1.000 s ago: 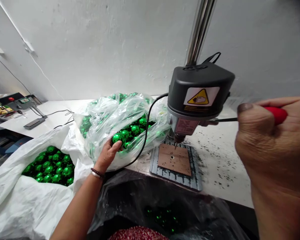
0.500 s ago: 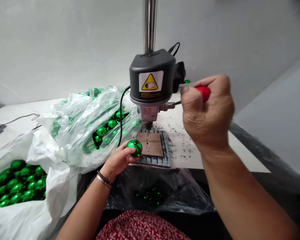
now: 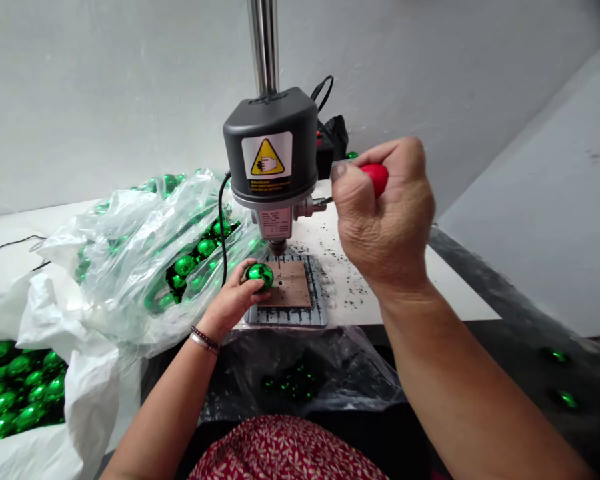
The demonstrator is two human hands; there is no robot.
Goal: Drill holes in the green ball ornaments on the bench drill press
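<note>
A shiny green ball ornament is held in my left hand, thumb in front and fingers around it, at the left edge of a brown board. The board has a small hole and lies on the slotted metal base of a drill press. Its thin bit points down above the board, a little right of the ball. My right hand is closed round the red-knobbed lever at the machine's right side.
Clear plastic bags of green balls spread over the white table at left. A white sack of balls stands nearer. Dark shavings lie right of the base. Below the front edge sags a clear plastic sheet with green balls; two balls lie on the floor.
The view has swung right, so the machine and hands appear further left. My left hand has brought the ball slightly further in over the board. The right hand stays on the lever.
</note>
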